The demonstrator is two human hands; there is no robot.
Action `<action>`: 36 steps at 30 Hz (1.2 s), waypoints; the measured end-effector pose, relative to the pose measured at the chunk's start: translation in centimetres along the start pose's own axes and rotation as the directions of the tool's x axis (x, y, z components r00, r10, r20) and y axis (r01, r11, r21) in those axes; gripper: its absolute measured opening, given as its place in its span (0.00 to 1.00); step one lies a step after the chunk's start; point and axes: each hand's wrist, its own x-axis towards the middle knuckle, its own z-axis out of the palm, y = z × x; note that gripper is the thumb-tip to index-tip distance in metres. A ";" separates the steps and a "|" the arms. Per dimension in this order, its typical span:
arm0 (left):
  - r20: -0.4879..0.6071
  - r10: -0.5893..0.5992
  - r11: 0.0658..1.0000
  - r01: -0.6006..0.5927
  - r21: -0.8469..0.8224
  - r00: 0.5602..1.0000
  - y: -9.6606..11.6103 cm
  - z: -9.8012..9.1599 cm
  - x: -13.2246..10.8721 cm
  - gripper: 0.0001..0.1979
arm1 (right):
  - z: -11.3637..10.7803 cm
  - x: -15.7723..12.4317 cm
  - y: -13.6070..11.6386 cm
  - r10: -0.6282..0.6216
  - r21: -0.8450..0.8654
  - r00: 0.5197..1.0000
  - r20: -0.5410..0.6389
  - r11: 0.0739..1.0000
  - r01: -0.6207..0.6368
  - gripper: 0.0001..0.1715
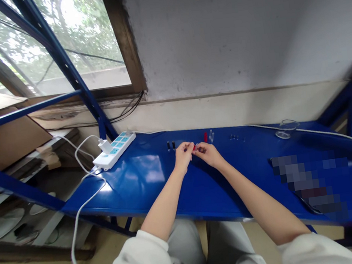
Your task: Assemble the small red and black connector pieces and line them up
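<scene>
Two hands meet at the centre of the frame, and between them I've got a small red piece, just above the blue tabletop. The left hand is closed in a fingertip pinch on its left end. The right hand has its fingertips drawn together at the other end, but I can't tell whether they grip the same piece or something clear beside it.

It's a tiny thing, so I read the fingertip hold as the only one that leaves it visible. Its long axis seems to run left to right across the frame, one end towards each hand. It's too small for me to tell one end from the other.

Moving outward, a row stands just beyond the knuckles, I'd say kept within easy reach:
- two black pieces upright on the left
- an upright red piece
- clear pieces just beside the upright red one
- small dark bits further right

At centre right sits a glass dish, well apart from the hands. At centre left a power strip lies angled at the tabletop's corner, and its white cable drops towards the lower left.
</scene>
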 end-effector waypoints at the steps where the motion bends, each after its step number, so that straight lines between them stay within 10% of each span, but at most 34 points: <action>1: 0.006 -0.022 0.999 0.021 0.035 1.000 -0.2 0.0 0.0 0.13 | -0.1 0.0 0.0 0.010 -0.036 1.000 0.016 0.999 -0.009 0.14; 10: -0.048 0.059 0.777 -0.016 0.629 0.997 -0.7 -0.3 -0.3 0.07 | -2.4 0.5 3.2 0.315 -0.281 0.927 -0.205 0.888 -0.364 0.10; 36: 0.182 0.067 0.674 -0.178 0.717 0.981 -0.6 -0.2 -0.9 0.10 | -3.3 1.0 5.1 0.424 -0.437 0.858 -0.290 0.739 -0.513 0.14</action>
